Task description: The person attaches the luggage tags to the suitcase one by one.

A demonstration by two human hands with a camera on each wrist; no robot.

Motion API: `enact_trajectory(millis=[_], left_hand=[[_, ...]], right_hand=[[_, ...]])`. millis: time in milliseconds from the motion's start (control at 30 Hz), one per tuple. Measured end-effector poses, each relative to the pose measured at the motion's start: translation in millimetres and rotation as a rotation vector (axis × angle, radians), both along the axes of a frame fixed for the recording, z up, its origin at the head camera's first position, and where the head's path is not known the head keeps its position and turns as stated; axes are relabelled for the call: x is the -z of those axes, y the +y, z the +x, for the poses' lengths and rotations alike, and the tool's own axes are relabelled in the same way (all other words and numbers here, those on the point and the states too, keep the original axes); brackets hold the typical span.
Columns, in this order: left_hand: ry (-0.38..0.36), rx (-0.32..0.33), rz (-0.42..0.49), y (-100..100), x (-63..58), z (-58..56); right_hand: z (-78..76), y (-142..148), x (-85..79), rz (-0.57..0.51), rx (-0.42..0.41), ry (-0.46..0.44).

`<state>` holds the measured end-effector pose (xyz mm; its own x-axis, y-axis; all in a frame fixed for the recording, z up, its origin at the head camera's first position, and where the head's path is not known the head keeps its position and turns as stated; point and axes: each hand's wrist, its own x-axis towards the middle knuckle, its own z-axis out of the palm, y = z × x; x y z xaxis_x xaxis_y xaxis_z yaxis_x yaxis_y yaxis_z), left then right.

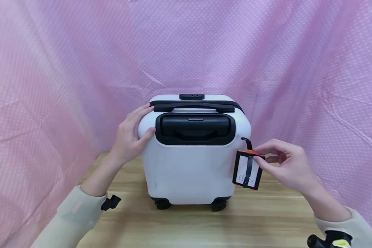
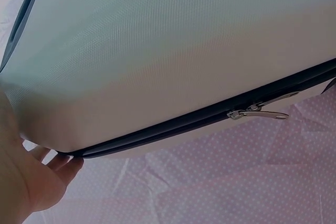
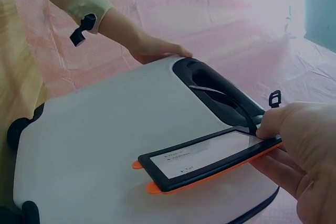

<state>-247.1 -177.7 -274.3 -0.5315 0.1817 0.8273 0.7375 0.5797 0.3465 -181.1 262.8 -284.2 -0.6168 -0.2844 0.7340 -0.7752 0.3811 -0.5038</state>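
A white hard-shell suitcase [image 1: 192, 172] stands upright with its black retracted handle facing me. My left hand [image 1: 131, 134] rests on its upper left corner, thumb on the front face and fingers reaching over the top. In the left wrist view, fingertips touch the black zipper seam [image 2: 157, 136]. To the right of the case, my right hand [image 1: 285, 165] pinches a luggage tag [image 3: 210, 153] near its strap end, between thumb and fingers. This tag has a black frame, an orange back and a white printed card. Its black strap [image 3: 226, 98] sticks out loose, with a small buckle end [image 3: 274, 98] visible.
Beneath the suitcase lies a wood-grain tabletop [image 1: 186, 227]. Pink dotted cloth [image 1: 204, 48] hangs behind and on both sides. A black carry handle [image 1: 193, 106] and a lock [image 1: 191, 96] sit on top. Small black wheels [image 1: 163, 204] touch the table. Metal zipper pulls [image 2: 262, 114] hang on the side.
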Motion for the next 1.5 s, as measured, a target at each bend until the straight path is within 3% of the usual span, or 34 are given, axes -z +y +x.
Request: enact_trajectory(millis=[267,500,900,1033,1200,1333,1500], left_hand=[[-0.009,-0.008,-0.010,1,-3.4,-1.0],[-0.029,-0.013,-0.011,0,-0.6,-1.6],[-0.007,-0.007,0.007,1,1.0,-2.7],[0.090,0.002,0.077,4,3.1,-4.5],[0.300,-0.008,0.152,14,-0.2,4.4],[0.418,0.042,0.102,29,-5.7,21.1],[0.509,0.196,-0.018,53,-6.4,47.8]], right_hand=[[-1.7,-12,-0.7,-0.002,-0.055,-0.028],[-5.1,-25,2.0,-0.048,-0.152,-0.016],[-8.1,-48,13.0,-0.030,-0.178,-0.076],[-8.1,-54,18.0,-0.014,-0.179,-0.078],[-7.7,-61,21.8,-0.009,-0.182,-0.079],[-6.9,-65,23.2,-0.022,-0.182,-0.080],[-5.2,-70,23.8,-0.029,-0.171,-0.078]])
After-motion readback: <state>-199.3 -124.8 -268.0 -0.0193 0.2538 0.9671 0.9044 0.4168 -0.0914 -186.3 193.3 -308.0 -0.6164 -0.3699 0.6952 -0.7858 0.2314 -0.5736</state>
